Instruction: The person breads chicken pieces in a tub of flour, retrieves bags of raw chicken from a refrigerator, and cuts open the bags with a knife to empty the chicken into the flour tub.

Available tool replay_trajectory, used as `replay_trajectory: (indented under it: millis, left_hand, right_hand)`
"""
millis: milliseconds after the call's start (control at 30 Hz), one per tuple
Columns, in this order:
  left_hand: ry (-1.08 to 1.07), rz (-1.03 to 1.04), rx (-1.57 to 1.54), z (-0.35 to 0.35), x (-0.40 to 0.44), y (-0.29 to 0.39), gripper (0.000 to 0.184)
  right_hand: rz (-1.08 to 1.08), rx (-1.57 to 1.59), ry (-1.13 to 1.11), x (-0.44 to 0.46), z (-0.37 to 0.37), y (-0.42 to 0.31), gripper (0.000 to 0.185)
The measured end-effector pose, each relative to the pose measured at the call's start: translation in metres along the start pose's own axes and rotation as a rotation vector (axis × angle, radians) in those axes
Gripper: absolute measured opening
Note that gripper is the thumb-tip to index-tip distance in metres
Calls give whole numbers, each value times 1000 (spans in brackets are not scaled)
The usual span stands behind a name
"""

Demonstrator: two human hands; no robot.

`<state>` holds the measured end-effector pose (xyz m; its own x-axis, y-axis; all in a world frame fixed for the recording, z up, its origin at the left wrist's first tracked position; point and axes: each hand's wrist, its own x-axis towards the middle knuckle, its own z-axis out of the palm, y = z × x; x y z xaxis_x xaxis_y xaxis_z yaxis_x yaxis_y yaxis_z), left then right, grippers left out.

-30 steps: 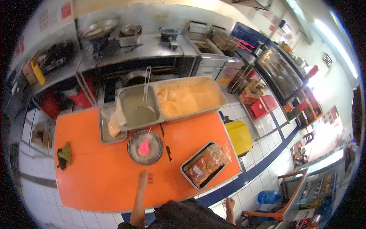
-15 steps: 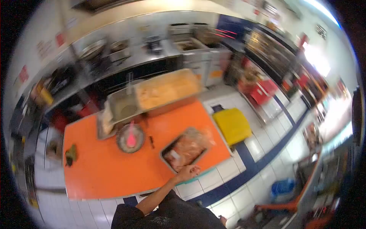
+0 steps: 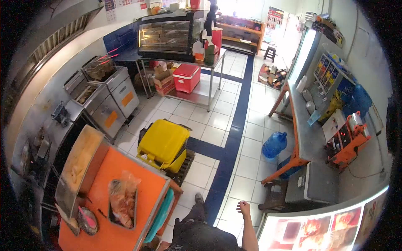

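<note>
My right hand point(image 3: 243, 208) hangs over the white floor tiles, with its fingers loosely apart and nothing in it. My left hand point(image 3: 163, 246) shows only as a small patch at the bottom edge beside the dark shirt; its fingers are hidden. It is nearest to the orange tabletop point(image 3: 125, 165) and a teal tray-like piece point(image 3: 159, 217) at the table's side. On the tabletop sits a metal tray point(image 3: 134, 217) of raw-looking meat point(image 3: 122, 205) with clear plastic at its far end. Left of it a pink-handled utensil point(image 3: 86, 217) rests in a round bowl point(image 3: 95, 230).
A yellow lidded bin point(image 3: 163, 142) stands beyond the table. Fryers point(image 3: 111, 102), a red cooler point(image 3: 186, 78) and a glass display case point(image 3: 165, 37) lie farther back. Along the right are a blue water jug point(image 3: 274, 144), a metal counter point(image 3: 307, 134), a grey cooler box point(image 3: 320, 182) and a lit menu panel point(image 3: 314, 228).
My view has swung right, and the table now sits at lower left. My left hand has left the meat tray's edge and dropped low; my right hand has come further into view.
</note>
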<state>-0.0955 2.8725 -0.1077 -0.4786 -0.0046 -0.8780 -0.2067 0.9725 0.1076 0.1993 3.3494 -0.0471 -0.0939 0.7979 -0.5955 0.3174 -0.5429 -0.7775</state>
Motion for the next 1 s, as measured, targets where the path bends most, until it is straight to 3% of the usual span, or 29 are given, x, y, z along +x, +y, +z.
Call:
replay_trajectory:
  millis: [133, 233, 300, 367, 400, 433, 500, 533, 567, 600, 633, 667, 800, 833, 867, 900, 933, 967, 1000]
  left_hand:
    - [-32, 25, 32, 15, 25, 84, 36]
    - [-37, 199, 138, 14, 64, 204, 36]
    - [11, 479, 275, 13, 113, 310, 36]
    - [142, 803, 347, 3, 153, 457, 37]
    - [133, 661, 147, -12, 148, 527, 39]
    - [53, 674, 92, -63, 54, 608, 39]
    - [268, 920, -46, -75, 101, 705, 39]
    - [333, 930, -8, -100, 65, 758, 32]
    - [337, 995, -87, -116, 63, 802, 29]
    - [335, 1064, -173, -124, 65, 842, 25]
    - [339, 1094, -165, -135, 62, 878, 24]
    - [342, 1128, -155, -145, 60, 909, 22]
    - [205, 1082, -89, -169, 88, 976, 24]
    - [295, 1126, -30, -168, 108, 978, 26]
    - [343, 1076, 12, -152, 196, 970, 29]
    - [470, 1023, 75, -158, 182, 958, 34]
    - [402, 851, -53, -150, 217, 932, 36]
    - [352, 676, -185, -141, 260, 906, 39]
    - [165, 428, -266, -158, 210, 890, 35]
  right_hand:
    - [139, -50, 39, 54, -16, -11, 28]
    - [308, 0, 61, 87, -40, -1, 30]
    - [394, 128, 145, 99, -55, -3, 31]
    - [457, 161, 192, 112, -65, -13, 35]
    - [424, 221, 213, 120, -73, -9, 35]
    - [399, 284, 227, 122, -74, -11, 35]
    - [468, 237, 336, 130, -56, -40, 31]
    - [536, 237, 402, 135, -43, -58, 30]
    - [512, 440, 206, 197, -54, 59, 28]
    - [515, 643, -9, 232, -55, 115, 28]
    - [542, 805, -221, 234, -42, 84, 27]
    - [574, 277, 183, 251, -46, 44, 27]
    - [616, 175, 143, 342, 8, -77, 31]
    - [612, 159, 116, 370, 17, -99, 31]
    - [609, 141, 83, 406, 24, -117, 32]
    - [599, 130, 42, 451, 28, -121, 33]
    - [577, 124, -1, 507, 39, -133, 34]
    - [612, -139, -45, 538, 57, -217, 27]
    - [535, -375, -107, 580, 85, -282, 27]
